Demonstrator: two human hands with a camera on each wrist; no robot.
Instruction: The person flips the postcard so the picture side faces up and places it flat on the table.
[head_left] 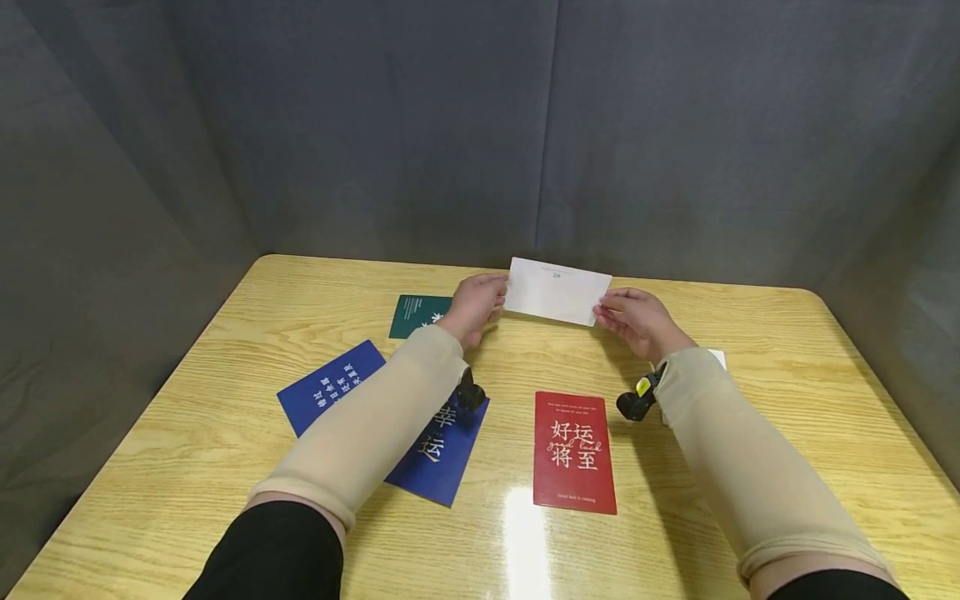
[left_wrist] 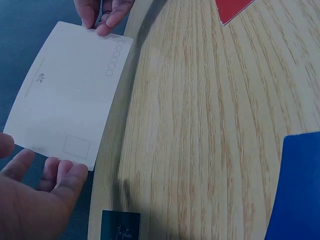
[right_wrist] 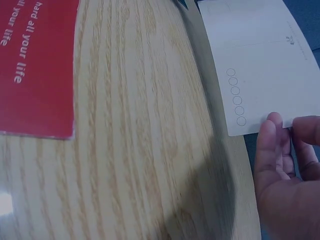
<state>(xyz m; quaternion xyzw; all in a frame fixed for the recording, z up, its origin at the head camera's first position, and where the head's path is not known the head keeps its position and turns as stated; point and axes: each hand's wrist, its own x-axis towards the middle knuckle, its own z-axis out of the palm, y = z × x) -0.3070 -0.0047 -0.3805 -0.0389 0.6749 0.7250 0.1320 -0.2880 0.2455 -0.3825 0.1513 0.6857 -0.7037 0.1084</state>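
Note:
Near the far edge of the table, a white postcard (head_left: 557,293) is held up by its two short ends. My left hand (head_left: 478,304) pinches the left end and my right hand (head_left: 637,321) the right end. The postcard's back, with a row of small circles and a stamp box, shows in the left wrist view, where the fingers of the left hand (left_wrist: 45,200) lie along its lower edge. In the right wrist view the thumb and fingers of the right hand (right_wrist: 287,175) grip the corner area near the circles.
A green card (head_left: 408,317) lies behind the left forearm. Two blue cards (head_left: 315,396) are partly covered by that arm. Between the forearms lies a red card (head_left: 574,492) with white lettering. A white corner (head_left: 720,358) peeks out beside the right sleeve. Grey cloth (head_left: 420,125) hangs behind the table.

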